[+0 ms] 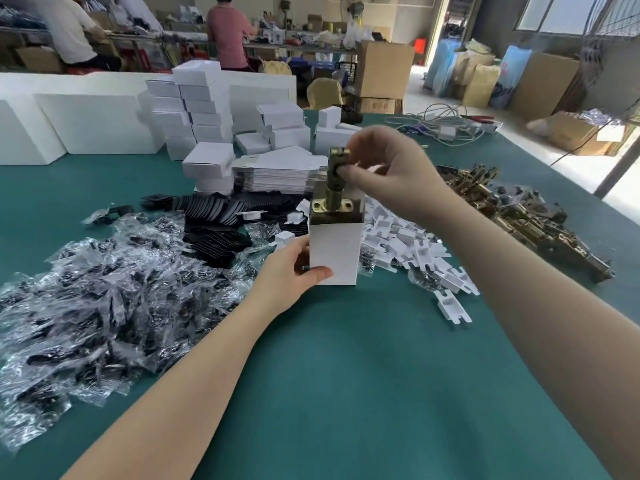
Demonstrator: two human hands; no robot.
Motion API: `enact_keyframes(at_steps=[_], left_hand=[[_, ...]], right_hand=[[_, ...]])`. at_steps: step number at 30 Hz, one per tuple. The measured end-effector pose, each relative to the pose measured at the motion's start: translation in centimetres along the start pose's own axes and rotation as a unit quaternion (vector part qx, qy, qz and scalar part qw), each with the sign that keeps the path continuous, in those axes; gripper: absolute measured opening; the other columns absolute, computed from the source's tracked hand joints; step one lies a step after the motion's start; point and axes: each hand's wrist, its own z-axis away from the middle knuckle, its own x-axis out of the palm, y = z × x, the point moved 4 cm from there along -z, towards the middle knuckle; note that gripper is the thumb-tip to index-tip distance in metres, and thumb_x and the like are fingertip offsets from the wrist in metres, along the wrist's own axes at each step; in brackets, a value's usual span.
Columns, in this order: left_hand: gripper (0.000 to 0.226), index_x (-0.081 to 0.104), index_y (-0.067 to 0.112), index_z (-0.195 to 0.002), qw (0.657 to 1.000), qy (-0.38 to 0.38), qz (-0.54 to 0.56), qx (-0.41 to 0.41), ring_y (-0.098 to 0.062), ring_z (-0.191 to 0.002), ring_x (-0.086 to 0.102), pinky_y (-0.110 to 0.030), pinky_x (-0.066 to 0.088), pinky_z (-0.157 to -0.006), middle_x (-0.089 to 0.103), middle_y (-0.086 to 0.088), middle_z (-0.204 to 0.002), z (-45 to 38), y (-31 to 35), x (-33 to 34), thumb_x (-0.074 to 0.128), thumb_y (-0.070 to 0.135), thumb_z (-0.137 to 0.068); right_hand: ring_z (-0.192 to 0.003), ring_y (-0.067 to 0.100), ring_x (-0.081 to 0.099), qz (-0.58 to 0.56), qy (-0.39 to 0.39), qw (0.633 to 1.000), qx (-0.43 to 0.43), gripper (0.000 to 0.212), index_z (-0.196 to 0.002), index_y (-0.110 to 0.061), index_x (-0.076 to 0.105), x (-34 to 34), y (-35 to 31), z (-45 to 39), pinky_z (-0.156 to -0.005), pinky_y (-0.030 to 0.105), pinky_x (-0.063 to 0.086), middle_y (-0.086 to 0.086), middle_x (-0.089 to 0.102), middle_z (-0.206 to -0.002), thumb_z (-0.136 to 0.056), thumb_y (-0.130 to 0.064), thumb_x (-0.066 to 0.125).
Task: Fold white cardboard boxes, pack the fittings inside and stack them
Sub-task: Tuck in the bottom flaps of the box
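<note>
White cardboard boxes: one tall open-topped white carton [334, 249] stands upright on green felt table [346, 375], centre. Largest to smallest: heap of clear plastic bags with black parts [104, 296] at left, stacks of folded white boxes [197, 109] behind, pile of brass metal fittings [512, 209] at right, flat white box blanks [277, 174], small white card inserts [408, 244]. Left hand [287, 275] grips carton's lower left edge, thumb across front face. Right hand [388, 168] pinches upper end of brass latch fitting [334, 183], fingers [349, 173] clenched on it; fitting stands vertical, lower flange at carton mouth. No readable writing.
</note>
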Motion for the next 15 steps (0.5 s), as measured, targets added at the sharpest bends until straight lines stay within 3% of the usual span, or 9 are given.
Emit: enact_keyframes(at_steps=[6,11,13,15], left_hand=[[0.047,0.056,0.043,-0.115,1.0,0.004,0.014,0.004,-0.001,-0.095,0.065,-0.028,0.053,-0.088,0.069,0.019,-0.102,-0.1,-0.2,0.1,0.079,0.024,-0.08],[0.047,0.056,0.045,-0.112,1.0,0.006,0.016,0.009,0.0,-0.094,0.066,-0.028,0.053,-0.088,0.069,0.018,-0.102,-0.1,-0.1,0.1,0.08,0.023,-0.078],[0.047,0.055,0.05,-0.107,1.0,0.006,0.018,0.009,0.005,-0.09,0.065,-0.026,0.052,-0.086,0.069,0.021,-0.099,0.0,0.0,0.1,0.08,0.022,-0.078],[0.047,0.055,0.052,-0.103,1.0,0.006,0.019,0.007,0.006,-0.09,0.065,-0.025,0.052,-0.086,0.069,0.022,-0.097,0.0,0.0,0.1,0.08,0.022,-0.078]], right_hand=[[-0.078,0.004,0.059,0.094,-0.029,0.995,-0.035,0.024,-0.106,-0.017,0.056,1.0,2.0,0.9,-0.07,0.012,0.043,-0.002,0.065,-0.089,-0.088,-0.009,0.069],[-0.096,0.021,0.049,0.255,-0.07,0.962,-0.074,0.013,-0.103,-0.015,0.065,2.4,3.4,2.3,-0.086,0.034,0.039,-0.006,0.065,-0.086,-0.09,-0.018,0.067],[-0.093,0.022,0.051,0.286,-0.077,0.948,-0.112,0.01,-0.099,-0.014,0.07,2.4,3.1,2.4,-0.087,0.031,0.037,-0.004,0.066,-0.086,-0.091,-0.018,0.067],[-0.087,0.014,0.054,0.254,-0.054,0.958,-0.119,0.009,-0.094,-0.016,0.072,1.9,2.6,2.6,-0.084,0.021,0.036,-0.004,0.065,-0.087,-0.09,-0.024,0.069]])
